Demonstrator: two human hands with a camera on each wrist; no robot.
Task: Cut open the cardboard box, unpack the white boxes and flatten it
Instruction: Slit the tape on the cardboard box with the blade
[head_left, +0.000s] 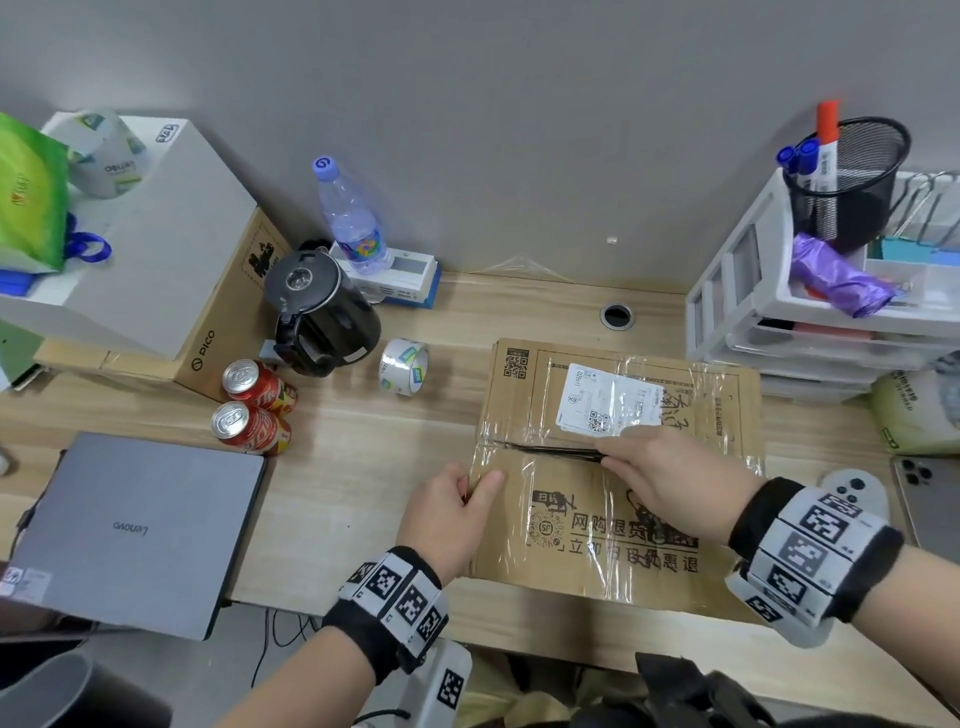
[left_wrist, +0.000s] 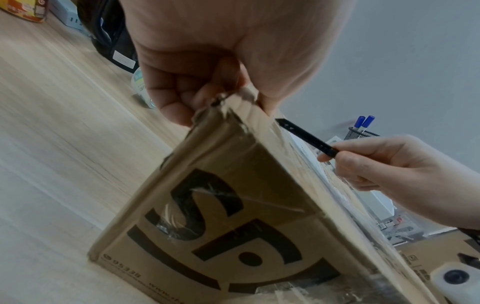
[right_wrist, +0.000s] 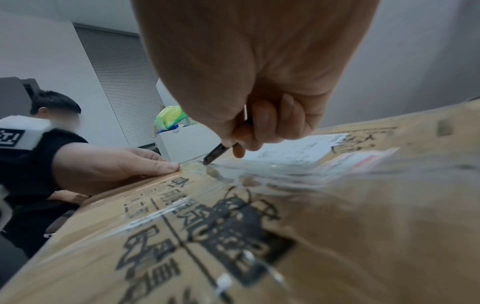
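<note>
1. Head view: the flat brown taped cardboard box (head_left: 618, 467) lies on the light wooden desk (head_left: 363, 441), just right of the clear tape roll (head_left: 404, 366). The left hand (head_left: 449, 512) clamps the box's left edge, thumb on top and fingers curled at the side. The right hand (head_left: 670, 480), on the box top, is closed around a slim black knife (head_left: 558, 451) that lies along the centre seam. The seam looks dark and partly slit left of the hand; tape elsewhere is intact.
2. Left wrist view: fingers (left_wrist: 171, 98) pinch the box's top corner; the knife's black handle (left_wrist: 309, 137) sticks out of the right fist above the box top.
3. Right wrist view: blade tip (right_wrist: 207, 160) meets the shiny tape on the box, near the left thumb; blurry, so cut depth is unclear.
4. Progress: early, I'd say. Flaps closed, no white boxes visible, unpacking and flattening all left.
</note>
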